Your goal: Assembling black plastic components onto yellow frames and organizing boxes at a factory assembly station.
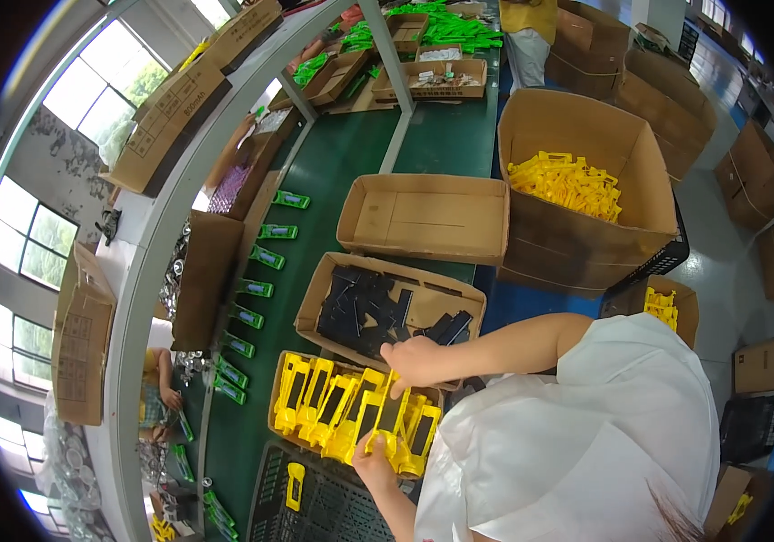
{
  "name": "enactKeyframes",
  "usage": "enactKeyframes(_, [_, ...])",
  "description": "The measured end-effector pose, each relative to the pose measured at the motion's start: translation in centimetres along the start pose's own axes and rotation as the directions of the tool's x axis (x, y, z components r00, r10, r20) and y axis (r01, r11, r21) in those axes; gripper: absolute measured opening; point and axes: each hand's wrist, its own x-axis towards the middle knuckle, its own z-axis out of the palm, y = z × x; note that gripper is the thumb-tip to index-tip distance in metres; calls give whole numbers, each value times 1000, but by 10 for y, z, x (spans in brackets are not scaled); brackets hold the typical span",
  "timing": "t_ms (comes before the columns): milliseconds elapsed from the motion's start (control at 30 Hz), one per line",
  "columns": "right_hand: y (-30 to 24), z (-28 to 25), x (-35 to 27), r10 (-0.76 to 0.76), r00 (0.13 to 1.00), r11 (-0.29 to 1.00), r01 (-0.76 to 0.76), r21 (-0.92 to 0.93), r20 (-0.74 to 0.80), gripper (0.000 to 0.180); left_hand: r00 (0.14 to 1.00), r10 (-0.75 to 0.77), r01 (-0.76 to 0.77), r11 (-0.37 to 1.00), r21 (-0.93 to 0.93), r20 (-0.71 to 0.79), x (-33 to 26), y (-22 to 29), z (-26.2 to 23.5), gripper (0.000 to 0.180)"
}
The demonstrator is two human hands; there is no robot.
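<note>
A yellow plastic housing with a black panel (390,414) lies between my hands, over a row of similar pieces. My left hand (373,462) grips its lower end, thumb and fingers closed on it. My right hand (416,361) reaches across from the right, fingers closed at the housing's upper end. Beneath it, a cardboard tray (276,397) holds several more yellow housings (325,406) with black panels, side by side. Just beyond my right hand, a shallow cardboard box (314,280) contains loose black flat parts (355,303).
A black plastic crate (314,506) carries one yellow housing (295,486). Green units (256,288) line the green bench (342,163). An open cardboard tray (423,212) sits beside a large carton (567,244) of yellow parts. Across the bench, another person's hands (170,397) are at work.
</note>
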Motion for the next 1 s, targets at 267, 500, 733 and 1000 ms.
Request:
enactKeyframes(267, [17, 12, -4, 43, 995, 974, -61, 216, 89, 44, 1000, 20, -24, 892, 452, 13, 5, 4, 3, 22])
enactKeyframes(500, [5, 6, -8, 33, 976, 908, -119, 402, 214, 40, 968, 163, -237, 362, 902, 189, -3, 42, 35, 30])
enactKeyframes(733, [2, 25, -19, -133, 972, 829, 3, 559, 192, 58, 990, 134, -103, 449, 887, 47, -5, 27, 39, 19])
enactKeyframes(1000, [35, 34, -5, -177, 907, 299, -320, 899, 382, 33, 679, 696, -228, -102, 968, 233, 83, 70, 8, 32])
